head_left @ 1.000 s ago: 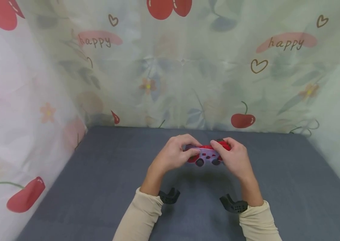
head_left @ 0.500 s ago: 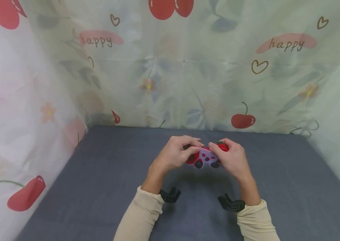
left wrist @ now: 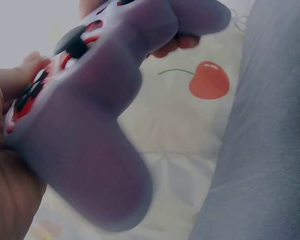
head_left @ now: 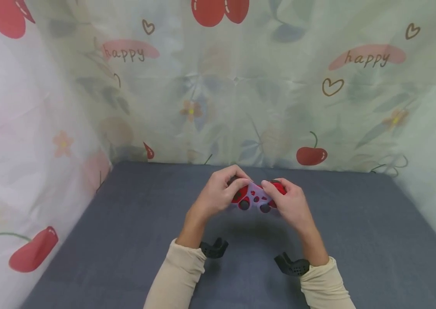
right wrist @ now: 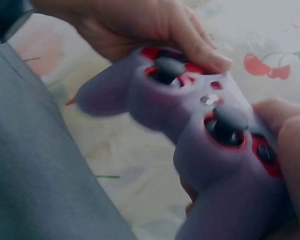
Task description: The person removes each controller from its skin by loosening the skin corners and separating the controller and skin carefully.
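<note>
1. on my head feed, the biggest thing is a pale fabric backdrop (head_left: 233,124) printed with red cherries, leaves, hearts and the word "happy"; it hangs behind the work and down both sides.
2. below it i see a broad, dark blue-grey, cloth-like surface (head_left: 125,240), with a soft shadow on it under the hands.
3. two cream fabric sleeves (head_left: 177,274) reach in from the near edge, one on each forearm.
4. the left hand (head_left: 218,191) is curled in a grip on the left end of the controller, thumb on its face and fingers bent over the far side.
5. the right hand (head_left: 291,201) has the other end in a similar hold, thumb on the face; on my right wrist feed, fingertips show beneath.
6. the red plastic game controller (head_left: 238,196) is held up above the surface between the hands, in a translucent pale purple cover (left wrist: 90,150) that wraps its grips, red showing through the openings.
7. black angled wrist mounts (head_left: 214,249) sit at both cuffs.
8. two round black thumbsticks (right wrist: 230,118) stand out of the cover, on the side nearest the person.
9. small black buttons (right wrist: 265,153) show near the right thumb.
</note>
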Available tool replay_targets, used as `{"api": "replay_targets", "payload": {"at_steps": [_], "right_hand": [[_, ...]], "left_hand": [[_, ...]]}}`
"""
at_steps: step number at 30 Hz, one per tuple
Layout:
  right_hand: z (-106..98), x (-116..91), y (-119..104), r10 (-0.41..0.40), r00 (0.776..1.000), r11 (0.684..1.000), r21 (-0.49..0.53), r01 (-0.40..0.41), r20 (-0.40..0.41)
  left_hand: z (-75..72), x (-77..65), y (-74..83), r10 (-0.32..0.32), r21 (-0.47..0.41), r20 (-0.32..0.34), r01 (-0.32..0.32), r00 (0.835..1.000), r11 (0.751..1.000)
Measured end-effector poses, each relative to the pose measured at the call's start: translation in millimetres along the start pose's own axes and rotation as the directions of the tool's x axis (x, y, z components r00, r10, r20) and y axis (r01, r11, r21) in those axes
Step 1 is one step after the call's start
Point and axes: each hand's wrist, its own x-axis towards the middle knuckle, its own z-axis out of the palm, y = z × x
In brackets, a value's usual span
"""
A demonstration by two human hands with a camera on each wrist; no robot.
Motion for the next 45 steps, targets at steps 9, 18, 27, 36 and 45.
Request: {"api": "replay_targets", "payload": {"at_steps": [9, 18, 27, 36, 45], "right_hand": [[13, -1, 1, 0.057, 0.997, 0.986, 0.154, -0.065, 0.059], [8, -2, 4, -0.020, 1.000, 0.992, 0.127, 0.020, -0.004], [-2, -2, 9, -0.073, 0.997, 0.996, 0.053, 0.074, -0.026], [-1, -1, 6, -0.077, 0.997, 0.995, 0.068, 0.075, 0.020], [-6, -3, 3, -0.111, 0.987, 0.993, -0.028, 0.115, 0.116]], "left_hand": [[-7.7, -1.3, -1.0, -0.021, -0.018, -0.034, 0.021, 0.999, 1.000], [-5.1, -1.8, 1.1, -0.015, -0.066, 0.005, 0.015, 1.000, 0.998], [-1.8, -0.8, 3.0, 0.023, -0.114, 0.053, -0.017, 0.998, 0.993], [-4.4, -2.7, 3.3, -0.008, -0.105, 0.014, 0.010, 1.000, 0.994], [-9.7, -4.3, -4.9, -0.029, -0.218, -0.003, 0.028, 1.000, 0.976]]}}
